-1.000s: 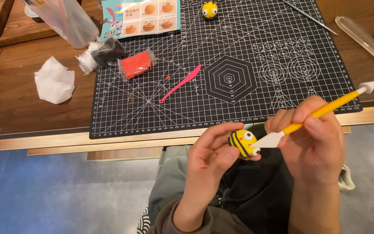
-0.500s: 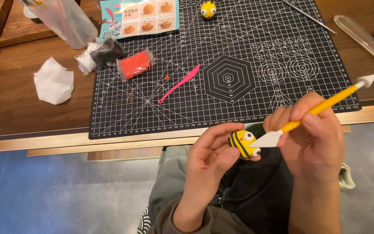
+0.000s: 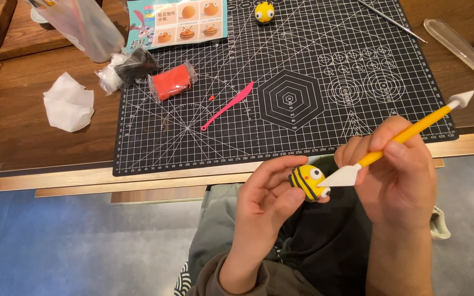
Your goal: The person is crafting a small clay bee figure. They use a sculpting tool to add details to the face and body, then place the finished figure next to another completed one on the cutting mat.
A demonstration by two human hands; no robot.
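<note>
I am looking down at my own two hands, held over my lap just off the near edge of the desk [image 3: 45, 131]. My left hand [image 3: 264, 200] has its grip closed around a small yellow clay bee [image 3: 306, 181] with black stripes and a white eye, pinched between thumb and fingertips so its face turns toward the tool. My right hand [image 3: 399, 175] has its grip clenched on a yellow sculpting tool [image 3: 412, 129], held like a pen; its white flat tip touches the bee's face, which suits fine shaping.

A black gridded cutting mat [image 3: 303, 66] covers the desk's middle. On it lie a pink plastic knife [image 3: 227, 105], a wrapped red clay block [image 3: 171, 82] toward the mat's left edge, and a second yellow clay figure [image 3: 264, 11] at the far edge. A crumpled white tissue [image 3: 68, 102] sits on bare wood near the desk's left edge.
</note>
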